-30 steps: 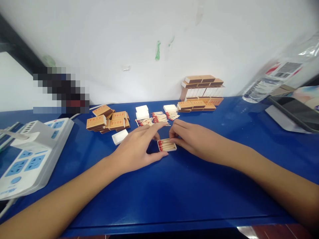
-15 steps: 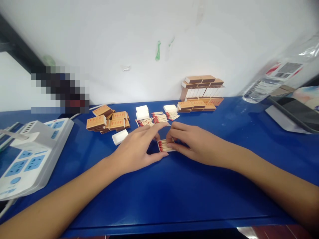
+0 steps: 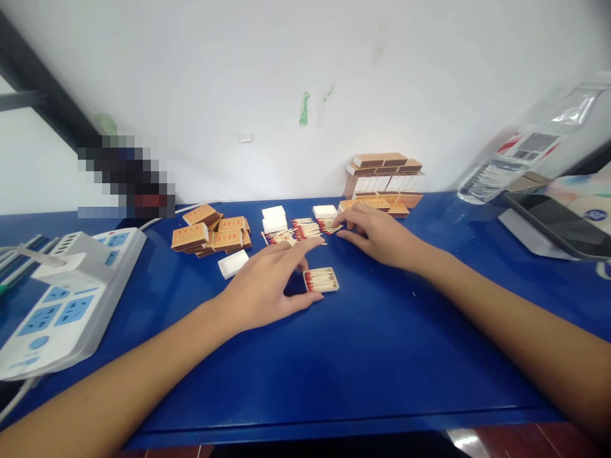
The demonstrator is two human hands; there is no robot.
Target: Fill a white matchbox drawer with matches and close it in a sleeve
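A small white matchbox tray (image 3: pixel 329 280) full of red-tipped matches lies on the blue table. My left hand (image 3: pixel 267 280) curves around its left end, thumb along the near side and a finger at the far side, with the index finger stretched out above. Behind it, loose matches (image 3: pixel 305 229) lie in several heaps. My right hand (image 3: pixel 377 232) is at the rightmost heap, its thumb and index fingertips apart and touching or just over the matches. Nothing shows held between those fingertips. An empty tray (image 3: pixel 233 263) sits beyond my left hand.
Closed matchboxes (image 3: pixel 228 238) are piled on the left. More matchboxes (image 3: pixel 382 160) form a stacked structure by the wall. White trays (image 3: pixel 274 219) stand behind the heaps. A power strip (image 3: pixel 95 318) lies left; a plastic bottle (image 3: pixel 506 165) and a phone (image 3: pixel 558 222) are right.
My right hand has left the filled tray and moved up and away to the rightmost heap of matches. The left hand has stayed at the tray. The view has shifted slightly.
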